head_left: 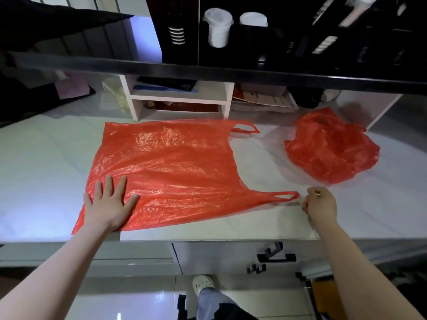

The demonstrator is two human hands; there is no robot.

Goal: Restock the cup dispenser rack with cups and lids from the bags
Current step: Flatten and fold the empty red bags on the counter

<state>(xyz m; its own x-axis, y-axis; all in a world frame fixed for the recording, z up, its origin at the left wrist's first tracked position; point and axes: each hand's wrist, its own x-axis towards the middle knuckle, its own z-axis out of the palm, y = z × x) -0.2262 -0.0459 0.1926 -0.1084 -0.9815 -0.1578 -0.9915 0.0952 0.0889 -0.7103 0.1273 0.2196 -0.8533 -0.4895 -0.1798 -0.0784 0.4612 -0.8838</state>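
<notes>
Nearest the camera, the left hand (108, 204) lies flat with fingers spread, pressing the near left corner of a flattened red bag (166, 167) onto the white desk (41, 162). Across from it, the right hand (320, 205) has its fingers curled, just beside the bag's near handle loop (285, 197); whether it pinches the loop cannot be told. Farther right sits a crumpled red bag (330, 146), apart from the flat one. Above the desk's back edge, the black dispenser rack (254, 42) holds white cups (218, 26) and lids.
</notes>
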